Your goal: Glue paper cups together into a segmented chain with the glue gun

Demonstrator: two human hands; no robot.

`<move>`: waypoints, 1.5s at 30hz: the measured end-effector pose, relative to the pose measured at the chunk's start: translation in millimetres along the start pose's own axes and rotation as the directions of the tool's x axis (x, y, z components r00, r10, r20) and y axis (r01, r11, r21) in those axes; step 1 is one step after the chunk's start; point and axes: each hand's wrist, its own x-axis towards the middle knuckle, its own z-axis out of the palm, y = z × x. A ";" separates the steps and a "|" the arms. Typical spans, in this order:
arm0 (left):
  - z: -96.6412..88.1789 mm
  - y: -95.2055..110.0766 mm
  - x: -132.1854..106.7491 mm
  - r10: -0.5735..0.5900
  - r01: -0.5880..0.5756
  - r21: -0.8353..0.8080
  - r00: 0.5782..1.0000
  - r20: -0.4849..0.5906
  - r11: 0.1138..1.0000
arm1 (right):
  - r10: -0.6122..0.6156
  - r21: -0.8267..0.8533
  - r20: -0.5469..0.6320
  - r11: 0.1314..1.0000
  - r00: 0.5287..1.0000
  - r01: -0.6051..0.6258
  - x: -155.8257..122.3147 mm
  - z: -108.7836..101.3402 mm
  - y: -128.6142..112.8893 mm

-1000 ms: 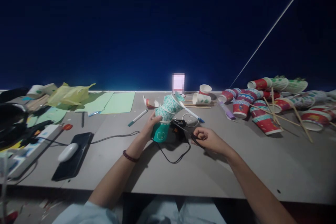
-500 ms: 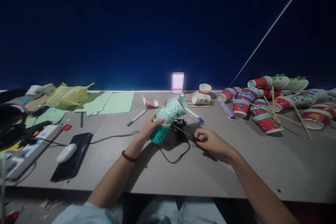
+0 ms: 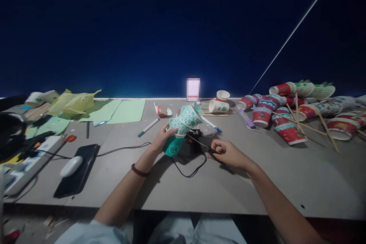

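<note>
At the near edge, a person's light-blue clothing (image 3: 91,234) shows below a grey table (image 3: 211,198). On the left lies a dark phone (image 3: 68,188) with a small white case (image 3: 71,166) on top. A thin black cable (image 3: 187,176) loops between the forearms. The two hands are apart. The right hand (image 3: 225,153) curls its fingers around the dark handles of what seem to be scissors (image 3: 202,145), their blade pointing to the cups. The left hand (image 3: 165,137) is clamped on a tilted stack of green paper cups (image 3: 185,120), held above the table's middle. Beyond lie a marker (image 3: 148,127), green sheets (image 3: 132,111) and, at right, patterned red cups (image 3: 262,116). Farthest, a blurred-out glowing screen (image 3: 193,89) stands before a dark blue wall (image 3: 143,30).
</note>
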 end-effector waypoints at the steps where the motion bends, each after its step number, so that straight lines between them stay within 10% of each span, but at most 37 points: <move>1: 0.5 -0.4 -0.1 0.000 0.000 0.001 1.000 0.008 1.000 | 0.003 0.003 0.001 1.000 1.000 -0.003 0.0 0.0 -0.3; 25: 5.2 -5.3 -0.2 0.003 -0.002 -0.050 1.000 0.014 0.999 | 0.067 0.052 -0.087 0.997 0.994 -0.063 -4.4 7.6 -8.6; 31: -9.4 1.5 3.1 0.116 -0.124 0.147 0.991 0.059 0.981 | -0.059 -0.134 -0.174 0.990 0.983 0.036 -2.1 1.6 -2.4; 37: -10.1 19.4 -2.8 0.392 -0.456 0.423 0.890 0.234 0.783 | -0.395 -0.626 -0.253 0.763 0.883 0.162 -1.7 -4.4 -3.4; 45: 7.1 0.9 -5.1 0.686 -0.654 0.604 0.691 0.229 0.456 | -0.514 -0.815 -0.271 0.572 0.814 0.089 -1.4 -4.7 5.6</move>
